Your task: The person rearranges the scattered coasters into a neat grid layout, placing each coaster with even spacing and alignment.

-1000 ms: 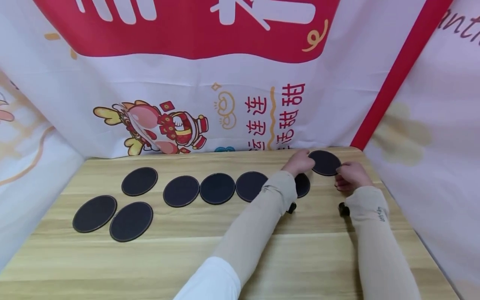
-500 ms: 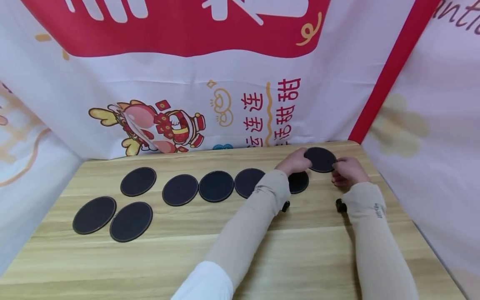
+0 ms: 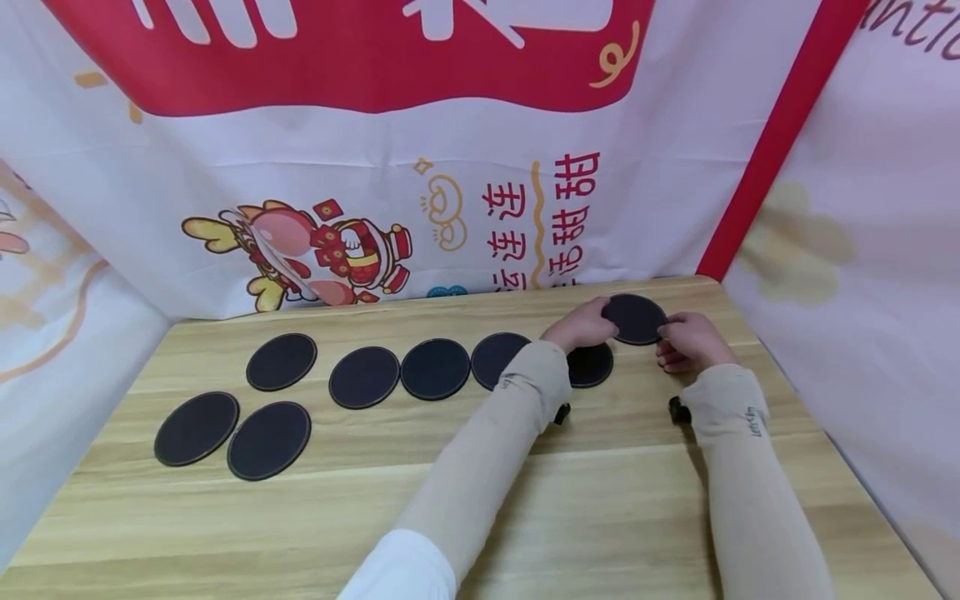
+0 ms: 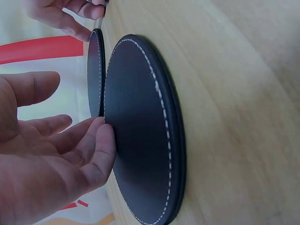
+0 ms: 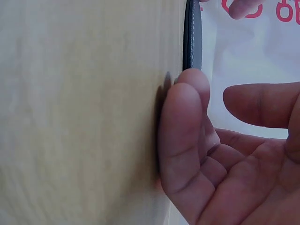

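Round black coasters with pale edge stitching lie flat on the wooden table. In the head view, my left hand [image 3: 581,325] is at the left edge of the far right coaster [image 3: 634,319]. My right hand [image 3: 692,340] has its fingertips at that coaster's right edge. The left wrist view shows my left little finger against a nearer coaster [image 4: 140,131], with the thumb held apart. In the right wrist view, my fingers [image 5: 180,136] bend loosely beside the table and the thumb stands away from them. My left forearm partly covers the nearer coaster [image 3: 591,365].
More coasters form a row to the left, including a middle one [image 3: 436,369] and its left neighbour [image 3: 364,377]. A group of three, with one coaster [image 3: 268,440] in front, lies farther left. A printed cloth [image 3: 300,150] hangs behind the table [image 3: 300,533].
Both hands have shifted slightly left, and the far right coaster has moved a little left between them. The view has also tilted slightly. The coasters at the left keep their arrangement.
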`<state>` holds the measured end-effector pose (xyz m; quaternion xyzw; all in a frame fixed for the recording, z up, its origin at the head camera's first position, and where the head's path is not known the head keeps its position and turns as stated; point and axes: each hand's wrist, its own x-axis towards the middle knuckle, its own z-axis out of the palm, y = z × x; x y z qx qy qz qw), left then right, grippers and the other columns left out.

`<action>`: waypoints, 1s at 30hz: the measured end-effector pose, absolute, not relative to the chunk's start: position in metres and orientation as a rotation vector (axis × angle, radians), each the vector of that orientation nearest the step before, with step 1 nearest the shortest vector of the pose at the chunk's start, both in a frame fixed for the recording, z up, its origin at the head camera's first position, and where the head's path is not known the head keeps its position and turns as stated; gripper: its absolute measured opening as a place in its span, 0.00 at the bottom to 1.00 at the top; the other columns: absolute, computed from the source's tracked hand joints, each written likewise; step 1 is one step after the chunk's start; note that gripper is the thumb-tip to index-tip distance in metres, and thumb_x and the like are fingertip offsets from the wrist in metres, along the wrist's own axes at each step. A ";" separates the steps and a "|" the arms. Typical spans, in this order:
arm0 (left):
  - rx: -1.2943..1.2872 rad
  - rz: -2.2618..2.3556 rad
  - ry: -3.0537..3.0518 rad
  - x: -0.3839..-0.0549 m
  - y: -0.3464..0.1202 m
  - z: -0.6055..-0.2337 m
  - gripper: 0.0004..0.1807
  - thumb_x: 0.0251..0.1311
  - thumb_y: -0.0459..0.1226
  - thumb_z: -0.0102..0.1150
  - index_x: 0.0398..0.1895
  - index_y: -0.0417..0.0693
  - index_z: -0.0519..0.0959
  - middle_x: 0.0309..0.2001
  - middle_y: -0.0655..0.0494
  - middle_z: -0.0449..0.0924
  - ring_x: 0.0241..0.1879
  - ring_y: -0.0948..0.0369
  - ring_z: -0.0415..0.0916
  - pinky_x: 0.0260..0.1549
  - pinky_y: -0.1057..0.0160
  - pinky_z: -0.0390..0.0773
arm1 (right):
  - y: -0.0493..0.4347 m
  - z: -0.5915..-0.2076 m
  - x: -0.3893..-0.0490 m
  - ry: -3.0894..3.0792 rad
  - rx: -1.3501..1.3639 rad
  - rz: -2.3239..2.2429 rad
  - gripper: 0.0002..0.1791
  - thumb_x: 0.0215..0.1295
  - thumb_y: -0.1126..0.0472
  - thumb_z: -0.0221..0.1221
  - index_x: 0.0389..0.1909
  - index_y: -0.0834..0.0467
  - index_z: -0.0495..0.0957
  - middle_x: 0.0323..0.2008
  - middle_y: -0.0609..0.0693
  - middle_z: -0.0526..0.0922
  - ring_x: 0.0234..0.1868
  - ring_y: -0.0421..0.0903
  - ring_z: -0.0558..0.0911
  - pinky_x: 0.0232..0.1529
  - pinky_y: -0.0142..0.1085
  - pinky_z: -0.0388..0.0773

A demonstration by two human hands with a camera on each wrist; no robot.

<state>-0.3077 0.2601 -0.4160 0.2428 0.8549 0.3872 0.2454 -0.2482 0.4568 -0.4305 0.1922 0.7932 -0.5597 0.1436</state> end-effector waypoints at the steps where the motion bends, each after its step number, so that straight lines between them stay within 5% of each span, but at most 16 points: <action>1: 0.660 1.053 2.335 -0.308 0.260 -0.416 0.37 0.71 0.36 0.52 0.80 0.45 0.54 0.77 0.52 0.58 0.73 0.58 0.56 0.68 0.64 0.59 | 0.456 -0.430 -0.248 2.286 0.549 -1.613 0.30 0.78 0.64 0.43 0.74 0.74 0.47 0.28 0.55 0.80 0.25 0.44 0.82 0.31 0.40 0.84; 12: 0.656 1.044 2.405 -0.309 0.261 -0.420 0.35 0.68 0.36 0.52 0.79 0.45 0.59 0.75 0.52 0.61 0.72 0.58 0.59 0.67 0.65 0.60 | 0.452 -0.427 -0.249 2.250 0.554 -1.650 0.30 0.78 0.64 0.42 0.74 0.73 0.46 0.25 0.53 0.79 0.24 0.43 0.81 0.29 0.39 0.84; 22: 0.353 1.332 2.500 -0.301 0.273 -0.420 0.26 0.68 0.35 0.51 0.69 0.41 0.72 0.66 0.50 0.74 0.64 0.57 0.70 0.61 0.65 0.69 | 0.451 -0.434 -0.242 2.243 0.642 -1.769 0.23 0.79 0.65 0.42 0.66 0.72 0.50 0.25 0.55 0.80 0.23 0.44 0.82 0.29 0.39 0.84; 26: 0.287 1.417 2.569 -0.292 0.285 -0.421 0.17 0.63 0.31 0.54 0.54 0.38 0.81 0.51 0.49 0.82 0.49 0.59 0.77 0.45 0.68 0.74 | 0.454 -0.438 -0.237 2.240 0.635 -1.855 0.16 0.79 0.65 0.42 0.58 0.69 0.51 0.25 0.57 0.80 0.22 0.44 0.83 0.27 0.40 0.85; 30: 0.260 1.568 2.614 -0.279 0.296 -0.426 0.08 0.58 0.27 0.57 0.38 0.36 0.84 0.36 0.51 0.83 0.36 0.61 0.74 0.34 0.69 0.72 | 0.455 -0.440 -0.232 2.188 0.578 -1.983 0.17 0.79 0.67 0.42 0.58 0.69 0.49 0.36 0.62 0.75 0.23 0.46 0.85 0.30 0.41 0.86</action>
